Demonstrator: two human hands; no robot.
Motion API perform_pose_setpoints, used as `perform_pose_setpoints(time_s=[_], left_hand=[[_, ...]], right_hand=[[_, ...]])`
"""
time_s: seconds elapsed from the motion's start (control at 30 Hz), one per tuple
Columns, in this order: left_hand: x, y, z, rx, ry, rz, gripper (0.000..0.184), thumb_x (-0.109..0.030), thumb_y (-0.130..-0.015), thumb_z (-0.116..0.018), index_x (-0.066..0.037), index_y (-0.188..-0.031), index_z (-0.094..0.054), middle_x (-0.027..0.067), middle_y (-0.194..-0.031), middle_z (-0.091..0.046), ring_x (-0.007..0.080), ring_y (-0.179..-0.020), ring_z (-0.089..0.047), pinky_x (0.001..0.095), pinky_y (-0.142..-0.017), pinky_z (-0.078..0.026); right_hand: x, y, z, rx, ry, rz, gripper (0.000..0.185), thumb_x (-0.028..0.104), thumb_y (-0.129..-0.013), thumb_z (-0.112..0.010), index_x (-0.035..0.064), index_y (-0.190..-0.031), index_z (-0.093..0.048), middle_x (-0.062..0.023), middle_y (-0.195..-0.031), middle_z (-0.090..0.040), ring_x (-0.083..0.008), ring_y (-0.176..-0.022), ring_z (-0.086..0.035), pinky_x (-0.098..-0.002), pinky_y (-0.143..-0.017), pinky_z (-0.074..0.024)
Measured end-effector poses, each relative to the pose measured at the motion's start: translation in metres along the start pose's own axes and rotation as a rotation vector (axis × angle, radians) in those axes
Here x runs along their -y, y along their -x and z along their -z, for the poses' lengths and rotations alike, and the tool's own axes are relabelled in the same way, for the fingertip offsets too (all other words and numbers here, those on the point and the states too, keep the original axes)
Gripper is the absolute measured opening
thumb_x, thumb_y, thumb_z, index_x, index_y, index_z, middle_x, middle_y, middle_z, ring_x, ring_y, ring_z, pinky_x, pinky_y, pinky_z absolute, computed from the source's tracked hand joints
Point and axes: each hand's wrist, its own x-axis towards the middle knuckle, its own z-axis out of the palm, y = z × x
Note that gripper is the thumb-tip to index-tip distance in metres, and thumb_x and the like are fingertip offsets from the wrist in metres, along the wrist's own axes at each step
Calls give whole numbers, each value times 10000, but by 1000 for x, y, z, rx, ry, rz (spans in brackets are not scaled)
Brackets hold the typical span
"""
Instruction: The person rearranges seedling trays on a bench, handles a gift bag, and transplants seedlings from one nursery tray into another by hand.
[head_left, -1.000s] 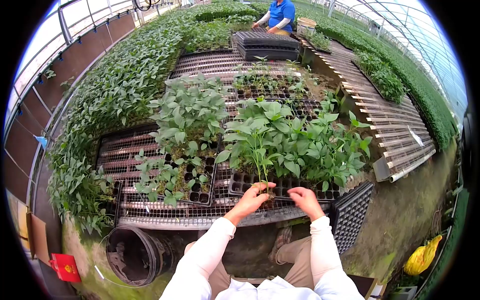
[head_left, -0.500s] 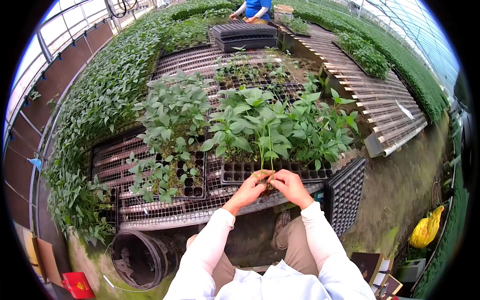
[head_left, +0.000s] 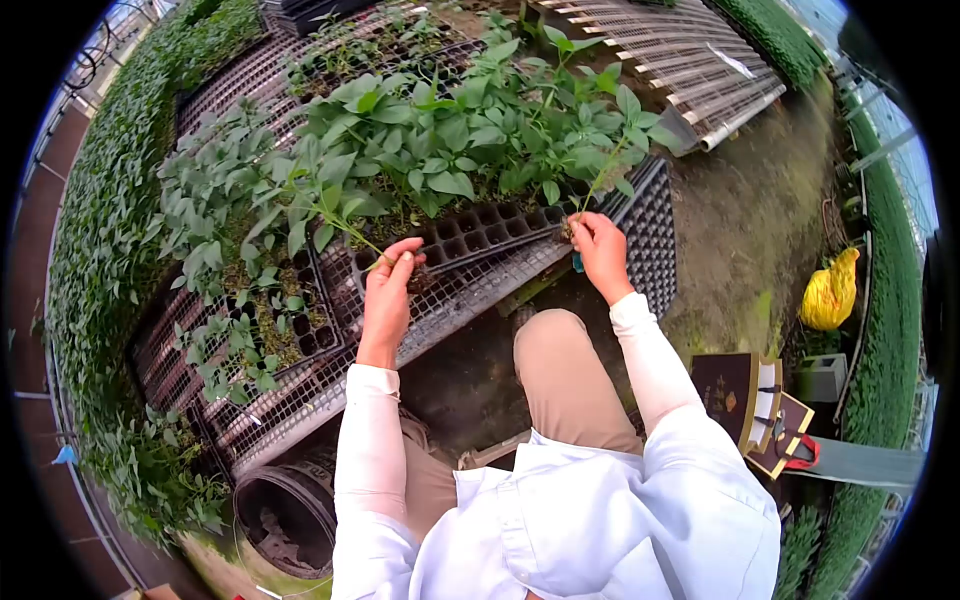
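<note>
Head view, left to right: I see one bucket (head_left: 290, 505) below the front edge of the bench (head_left: 460, 315); one left tray (head_left: 318, 325) of plants near its front left; then the left hand (head_left: 390, 300), pinching one seedling (head_left: 328, 212) by the lower stem at the left end of one front tray (head_left: 470, 240). The right hand (head_left: 603, 258) pinches a second seedling (head_left: 637, 137) low down near that tray's right end. Beside it stands one tray stack (head_left: 655, 235), its layers uncountable to me. Two seedlings are held, well apart. I judge the step as handling them singly; the next move calls for a light touch.
</note>
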Motion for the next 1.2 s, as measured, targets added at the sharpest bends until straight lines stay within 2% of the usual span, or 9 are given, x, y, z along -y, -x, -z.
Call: perform_pose_setpoints(time_s=[0.23, 0.4, 0.6, 0.8, 0.87, 0.93, 1.0, 1.1, 1.2], left_hand=[[2, 0, -11, 103, 224, 205, 340, 23, -912, -487, -2, -1230, -604, 53, -1167, -612, 166, -1120, -571, 293, -988, -424], [9, -3, -16, 114, 172, 243, 365, 31, -897, -478, 5, -1240, -599, 61, -1180, -603, 172, -1144, -545, 301, -1023, -390], [16, -7, -17, 159, 6, 177, 356, 17, -903, -483, 5, -1237, -608, 44, -1152, -609, 143, -1107, -536, 278, -1017, -376], [15, -8, -26, 189, -144, 183, 420, 13, -931, -461, -16, -1341, -548, 72, -1237, -587, 161, -1174, -537, 286, -1018, -405], [11, -4, -38, 154, -297, 89, 464, 22, -935, -456, -29, -1392, -516, 68, -1305, -560, 160, -1222, -519, 305, -1051, -398], [16, -6, -45, 178, -351, 55, 498, 26, -939, -461, -44, -1431, -485, 98, -1405, -497, 202, -1258, -516, 324, -1077, -386], [25, -8, -52, 201, -695, -277, 516, 25, -945, -469, -60, -1453, -465, 149, -1479, -423, 264, -1276, -520, 331, -1090, -377], [35, -7, -72, 222, -727, -317, 573, 82, -904, -462, -66, -1458, -456, 221, -1483, -403, 372, -1304, -495, 387, -1077, -412], [36, -6, -84, 244, -715, -358, 619, 114, -856, -463, -67, -1447, -465, 266, -1479, -407, 437, -1301, -486, 430, -1062, -437]], right_hand=[[-52, -62, -32, -93, 98, -26, 184, 172, -894, -607, 11, -917, -692, -198, -802, -671, -403, -766, -641, -478, -702, -493], [-71, -85, -65, -23, 557, 135, 200, 141, -905, -582, 2, -987, -701, -209, -816, -687, -403, -791, -672, -493, -699, -526], [-87, -83, -95, 49, 670, -123, 209, 247, -889, -618, 64, -925, -714, -206, -891, -697, -435, -838, -656, -526, -729, -523], [-54, -63, -83, 42, 535, -86, 194, 168, -927, -552, 30, -979, -677, -232, -960, -677, -436, -880, -649, -525, -764, -529], [-19, -34, -74, 222, 477, 0, 228, 192, -925, -587, 11, -1025, -681, -218, -962, -685, -421, -904, -653, -496, -777, -532], [9, -12, -69, 476, -25, 165, 318, 247, -914, -634, -21, -1079, -677, -204, -919, -682, -390, -870, -661, -449, -788, -532], [47, 7, -67, 711, -396, -64, 370, 287, -885, -674, 8, -1129, -682, -189, -900, -666, -361, -848, -652, -413, -810, -523], [77, 15, -56, 713, -129, 156, 328, 310, -887, -684, 18, -1037, -682, -194, -963, -652, -297, -844, -638, -383, -744, -497], [65, 15, -55, 749, -224, 10, 296, 286, -897, -674, -1, -970, -664, -166, -892, -663, -277, -809, -626, -370, -734, -481]])
